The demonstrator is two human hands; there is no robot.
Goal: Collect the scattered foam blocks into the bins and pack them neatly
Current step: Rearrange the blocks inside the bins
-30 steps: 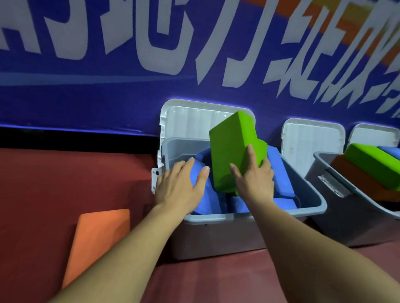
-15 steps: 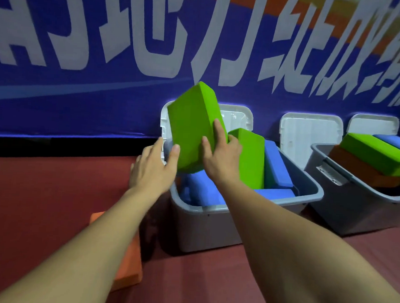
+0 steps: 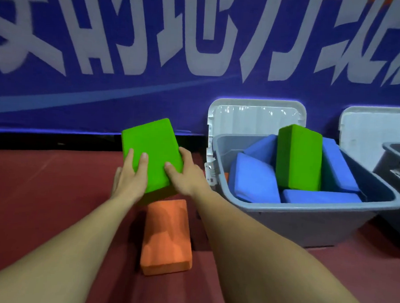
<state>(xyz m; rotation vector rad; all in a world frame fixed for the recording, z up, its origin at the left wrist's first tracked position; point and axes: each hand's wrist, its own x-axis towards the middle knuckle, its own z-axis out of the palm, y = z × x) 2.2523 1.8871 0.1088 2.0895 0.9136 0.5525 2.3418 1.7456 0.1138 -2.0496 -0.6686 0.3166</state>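
Both hands on one block, lol. So where was the held green block (image 3: 151, 153) at that point, in or out? (binrat)

Out. It was up in the air just left of the grey bin (image 3: 306, 226), over the far end of the orange block (image 3: 166, 235) lying flat on the red floor (image 3: 41, 201). Left hand (image 3: 131, 178) had its fingers curled over the near edge onto the top face. Right hand (image 3: 186, 176) gripped the right side with the thumb on top. Firm two-handed hold, nothing loose. (foamdad)

And the bin? Looked a mess to me. (binrat)

Yeah, not neat. A second green block (image 3: 298, 156) stood on end in the middle, with blue blocks (image 3: 253, 179) leaning every which way around it. The lid (image 3: 256, 119) was propped open against the banner (image 3: 127, 96). My read: this was the packing step, not just collecting. Couldn't tell whether the held one was headed in or about to be parked beside the bin to free up space. (foamdad)

Next move then? (binrat)

I'd guess the jumble needed flattening first. Lay the blues flat, tip the upright green down, then slot in the held green and the orange one flush. Foam's probably light and squishy, so no delicate grip needed, only a square drop-in so nothing wedged crooked. (foamdad)
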